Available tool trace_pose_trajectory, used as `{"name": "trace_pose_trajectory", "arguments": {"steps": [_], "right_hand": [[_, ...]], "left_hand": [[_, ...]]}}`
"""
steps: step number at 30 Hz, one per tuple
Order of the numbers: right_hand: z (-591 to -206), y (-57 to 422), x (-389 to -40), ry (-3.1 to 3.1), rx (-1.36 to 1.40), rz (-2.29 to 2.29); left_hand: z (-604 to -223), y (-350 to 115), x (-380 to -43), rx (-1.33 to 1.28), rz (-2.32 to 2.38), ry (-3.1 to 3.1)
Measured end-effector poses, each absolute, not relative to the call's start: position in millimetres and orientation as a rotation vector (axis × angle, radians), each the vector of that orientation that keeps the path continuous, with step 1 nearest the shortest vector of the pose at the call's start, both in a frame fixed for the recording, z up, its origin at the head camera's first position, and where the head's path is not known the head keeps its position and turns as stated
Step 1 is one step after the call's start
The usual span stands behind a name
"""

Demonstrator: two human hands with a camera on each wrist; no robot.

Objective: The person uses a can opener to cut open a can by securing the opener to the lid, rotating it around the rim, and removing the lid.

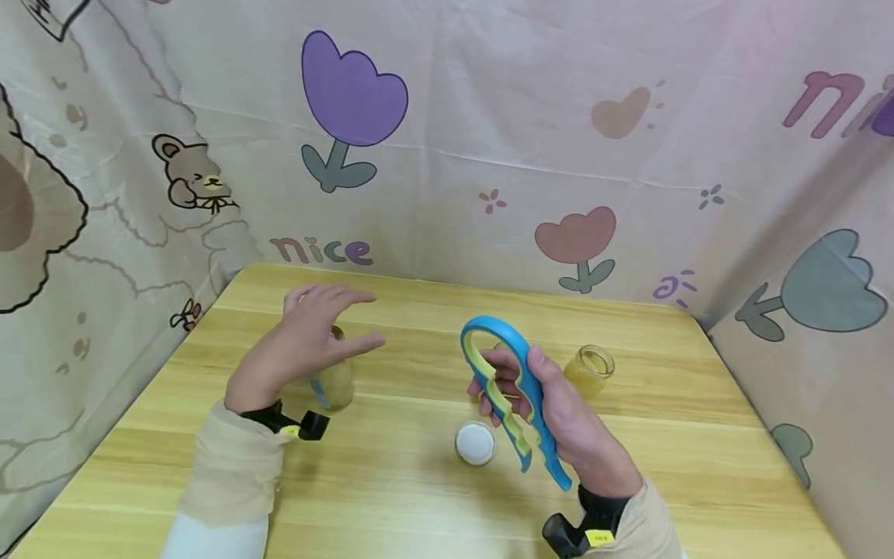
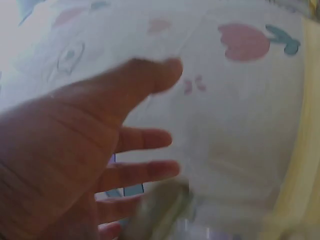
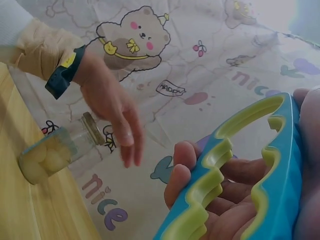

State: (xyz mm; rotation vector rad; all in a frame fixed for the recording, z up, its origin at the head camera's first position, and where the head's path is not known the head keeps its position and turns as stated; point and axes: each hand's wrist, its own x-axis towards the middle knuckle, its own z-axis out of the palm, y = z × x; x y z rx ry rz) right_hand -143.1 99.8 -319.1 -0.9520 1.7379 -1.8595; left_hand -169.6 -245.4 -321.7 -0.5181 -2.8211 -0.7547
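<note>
My right hand (image 1: pixel 569 415) grips a blue and yellow-green jar opener (image 1: pixel 532 392) with wavy inner edges, raised above the table. The opener's two arms stand apart with nothing between them. My left hand (image 1: pixel 303 338) is held with fingers extended and thumb spread, beside and over a glass jar (image 1: pixel 340 386). In the right wrist view that jar (image 3: pixel 47 159) stands upright on the table with a metal-looking lid (image 3: pixel 93 129) and pale round pieces inside. The left wrist view shows the left hand (image 2: pixel 65 135) holding nothing, the jar's top blurred below the fingers.
A small round white-topped item (image 1: pixel 475 443) sits on the wooden table (image 1: pixel 391 481) left of the opener's lower ends. An open glass jar with yellowish contents (image 1: pixel 590 373) stands behind the right hand. Printed cloth (image 1: pixel 447 155) hangs around the table's back and sides.
</note>
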Motion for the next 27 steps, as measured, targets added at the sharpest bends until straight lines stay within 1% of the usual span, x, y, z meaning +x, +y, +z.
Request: {"name": "trace_pose_trajectory", "arguments": {"steps": [6, 11, 19, 27], "right_hand": [[-319, 100, -143, 1.837, -0.972, -1.828], [-320, 99, -143, 1.883, -0.965, -1.811], [-323, 99, -143, 1.865, -0.947, -1.834], [-323, 99, -143, 1.883, -0.938, -1.827]], "left_hand": [[-337, -279, -177, -0.517, -1.082, -2.925], [-353, -290, -181, -0.591, -1.289, -2.91], [-382, -301, -194, -0.883, -1.677, -2.614], [-409, -308, -207, -1.305, -2.11, -2.212]]}}
